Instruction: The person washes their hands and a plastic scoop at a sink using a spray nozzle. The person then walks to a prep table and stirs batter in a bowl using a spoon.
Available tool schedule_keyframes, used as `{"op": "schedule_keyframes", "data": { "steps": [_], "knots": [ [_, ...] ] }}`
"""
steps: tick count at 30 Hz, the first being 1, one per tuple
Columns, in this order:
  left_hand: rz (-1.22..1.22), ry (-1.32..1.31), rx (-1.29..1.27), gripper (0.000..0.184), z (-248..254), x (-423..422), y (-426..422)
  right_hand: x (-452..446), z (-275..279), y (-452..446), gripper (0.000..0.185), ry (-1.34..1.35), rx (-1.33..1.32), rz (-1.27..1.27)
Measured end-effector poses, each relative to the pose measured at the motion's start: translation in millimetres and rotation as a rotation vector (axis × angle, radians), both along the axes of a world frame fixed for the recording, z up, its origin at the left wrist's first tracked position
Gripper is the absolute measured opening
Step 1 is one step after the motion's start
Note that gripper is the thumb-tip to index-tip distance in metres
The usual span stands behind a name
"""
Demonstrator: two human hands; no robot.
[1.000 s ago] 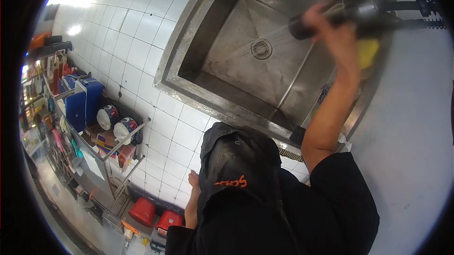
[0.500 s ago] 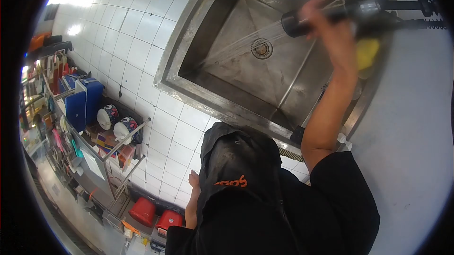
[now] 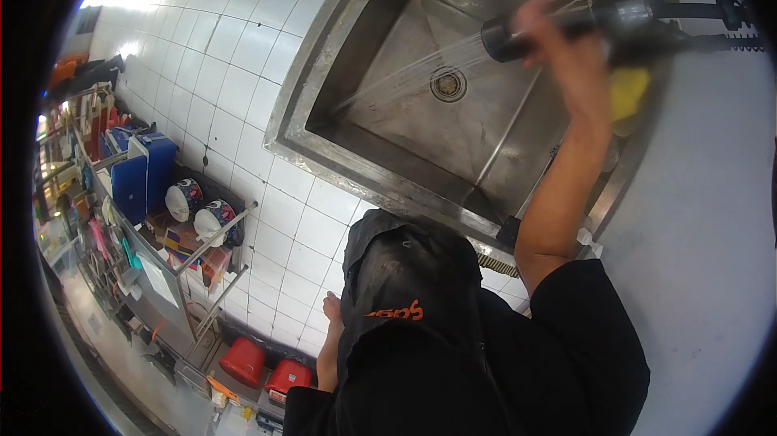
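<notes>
Far left: showing a metal rack (image 3: 235, 224) loaded with assorted goods, many too small to tell apart. Including blue cases (image 3: 154, 169) and, near them, two round items (image 3: 214, 222) with white tops and dark patterned sides. Lower left: including two red containers (image 3: 243, 361), set side by side.

Left of centre: showing white tiles (image 3: 307, 218) between rack and sink. Letting the left hand (image 3: 331, 306) show beside a black garment (image 3: 413, 274) with orange lettering, well apart from the right; showing too little to tell whether open or closed.

Centre: presenting a steel sink (image 3: 380, 179) with a round drain (image 3: 447, 83). Sending thin streams of water (image 3: 413, 72) leftward across the basin.

Right of centre: gripping a black sprayer (image 3: 503, 38) in the right hand (image 3: 571, 56), blurred, closing the fingers around its body; holding it over the sink, aiming its mouth left.

Far right: showing a yellow item (image 3: 631, 92) near the wrist, and black hoses (image 3: 692, 10).
</notes>
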State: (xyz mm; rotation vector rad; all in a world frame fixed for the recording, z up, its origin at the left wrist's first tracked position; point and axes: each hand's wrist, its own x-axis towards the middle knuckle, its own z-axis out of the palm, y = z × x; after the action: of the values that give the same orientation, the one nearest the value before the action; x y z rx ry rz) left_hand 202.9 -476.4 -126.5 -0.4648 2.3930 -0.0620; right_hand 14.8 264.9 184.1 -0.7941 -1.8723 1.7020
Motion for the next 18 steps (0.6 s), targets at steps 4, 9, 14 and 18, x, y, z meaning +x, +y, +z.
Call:
{"op": "schedule_keyframes", "data": {
  "steps": [4,9,14,18],
  "knots": [
    [0.02,0.043,-0.039,0.064,-7.8,2.3,-1.3,0.2,-0.1,1.5,0.028,-0.024,0.028,-0.016],
    [0.128,0.036,0.019,0.064,-1.0,-6.8,4.1,6.2,-5.0,10.7,0.03,-0.134,0.12,-0.058],
    [0.011,0.03,0.018,0.065,-6.7,-3.7,-5.0,11.0,-7.1,14.7,0.029,-0.159,0.134,-0.036],
    [-0.025,0.026,0.01,0.066,-6.7,-3.9,-6.1,9.5,-1.4,9.6,0.026,-0.148,0.115,-0.029]
  ]
}}
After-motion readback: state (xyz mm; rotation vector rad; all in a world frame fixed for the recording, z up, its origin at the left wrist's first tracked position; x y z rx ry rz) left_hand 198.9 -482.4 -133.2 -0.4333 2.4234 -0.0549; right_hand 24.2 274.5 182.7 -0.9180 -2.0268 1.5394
